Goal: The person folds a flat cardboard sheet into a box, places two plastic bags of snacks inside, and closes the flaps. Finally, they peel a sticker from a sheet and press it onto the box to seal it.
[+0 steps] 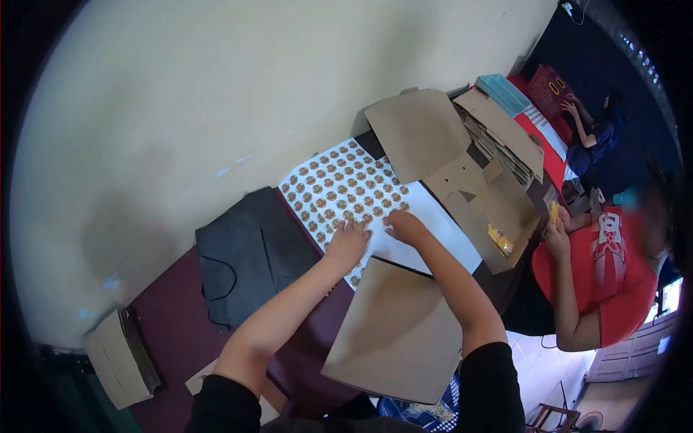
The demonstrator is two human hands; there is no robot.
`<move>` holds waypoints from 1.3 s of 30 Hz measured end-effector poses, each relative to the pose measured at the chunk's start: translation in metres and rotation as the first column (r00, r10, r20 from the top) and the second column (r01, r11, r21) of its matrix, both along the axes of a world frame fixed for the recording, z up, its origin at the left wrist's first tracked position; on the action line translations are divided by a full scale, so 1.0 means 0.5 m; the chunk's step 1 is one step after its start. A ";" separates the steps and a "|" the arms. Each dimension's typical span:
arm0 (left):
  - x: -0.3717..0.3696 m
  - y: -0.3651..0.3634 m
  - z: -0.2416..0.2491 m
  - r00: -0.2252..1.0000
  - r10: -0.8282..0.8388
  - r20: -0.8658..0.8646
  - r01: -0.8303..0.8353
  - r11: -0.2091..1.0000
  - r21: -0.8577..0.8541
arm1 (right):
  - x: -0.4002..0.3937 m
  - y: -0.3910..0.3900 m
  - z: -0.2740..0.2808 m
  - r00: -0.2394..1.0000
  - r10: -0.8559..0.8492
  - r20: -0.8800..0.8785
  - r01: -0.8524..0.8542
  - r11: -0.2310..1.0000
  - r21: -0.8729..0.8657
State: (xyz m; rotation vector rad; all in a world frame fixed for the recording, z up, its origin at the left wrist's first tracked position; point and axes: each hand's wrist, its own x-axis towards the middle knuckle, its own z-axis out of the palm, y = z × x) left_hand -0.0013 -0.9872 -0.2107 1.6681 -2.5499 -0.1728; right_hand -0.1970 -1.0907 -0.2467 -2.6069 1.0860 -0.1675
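A white sheet (426, 238) printed with rows of round brown-and-gold stickers (330, 195) lies on the table in front of me. Its right part is plain white. My left hand (348, 245) rests on the lower part of the sheet among the stickers, fingers bent down and drawn together. Just right of it, my right hand (406, 226) is curled in a pinch by the edge of the sticker rows. Whatever sits between the fingertips of either hand is too small to make out. A brown cardboard flap (397, 328) lies below my forearms, near my body.
Left of the sheet lies a black bag (242, 260) on the dark red table (170, 317). An open cardboard box (498, 209) with yellow packets (499, 239) stands right, beside stacked cardboard (498, 133). A person in a red shirt (613, 289) holds something yellow; another handles a red crate (550, 90).
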 end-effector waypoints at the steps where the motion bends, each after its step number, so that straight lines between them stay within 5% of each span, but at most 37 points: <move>1: -0.010 -0.021 -0.030 1.000 -0.016 -0.009 0.016 1.000 -0.004 | 0.002 -0.003 -0.011 0.998 0.026 -0.053 -0.028 0.999 -0.035; 4: -0.014 -0.056 -0.112 0.997 -0.070 -0.039 0.074 0.988 0.137 | 0.007 -0.005 -0.024 1.000 0.003 0.008 -0.003 0.998 -0.058; 16: -0.019 -0.050 -0.110 0.996 0.028 -0.088 -0.007 0.974 0.228 | 0.026 -0.017 -0.031 0.999 -0.036 0.013 0.038 0.989 -0.141; 21: -0.024 -0.055 -0.076 1.000 -0.013 0.000 0.012 0.953 0.303 | 0.000 -0.043 0.037 0.823 -0.400 0.402 0.349 0.916 0.197; 23: -0.030 -0.046 -0.056 0.987 0.083 -0.136 -0.043 0.960 0.277 | -0.001 -0.025 0.109 0.714 -0.529 0.459 0.390 0.844 0.367; 24: -0.035 -0.037 -0.019 0.848 0.222 -0.482 -0.111 0.963 0.247 | 0.004 -0.004 0.139 0.681 -0.511 0.526 0.371 0.859 0.354; 26: -0.052 0.002 0.061 0.301 0.315 -0.900 -0.192 0.944 0.267 | 0.023 0.062 0.201 0.618 -0.425 0.662 0.293 0.905 0.308; 27: -0.054 0.027 0.094 0.304 0.310 -0.901 -0.195 0.946 0.260 | 0.040 0.106 0.238 0.590 -0.355 0.725 0.230 0.935 0.271; 29: -0.047 0.082 0.164 -0.044 0.306 -0.951 -0.152 0.939 0.309 | 0.073 0.189 0.293 0.615 -0.216 0.758 0.176 0.975 0.136; 31: -0.018 0.137 0.192 -0.172 0.387 -0.906 -0.018 0.918 0.395 | 0.104 0.256 0.340 0.743 -0.039 0.669 0.167 0.977 -0.129; 34: 0.026 0.228 0.228 -0.311 0.255 -0.916 -0.069 0.955 0.290 | 0.166 0.341 0.360 0.663 -0.041 0.747 0.108 0.993 -0.042; 35: 0.056 0.262 0.237 -0.320 0.285 -0.903 -0.053 0.947 0.317 | 0.179 0.367 0.357 0.608 -0.032 0.794 0.018 1.000 0.026; 37: 0.112 0.338 0.246 -0.326 0.312 -0.893 -0.054 0.936 0.347 | 0.227 0.445 0.354 0.354 -0.367 0.860 -0.167 0.880 0.444; 39: 0.157 0.423 0.247 -0.267 0.313 -0.911 -0.075 0.936 0.344 | 0.264 0.515 0.366 0.307 -0.432 0.848 -0.262 0.818 0.512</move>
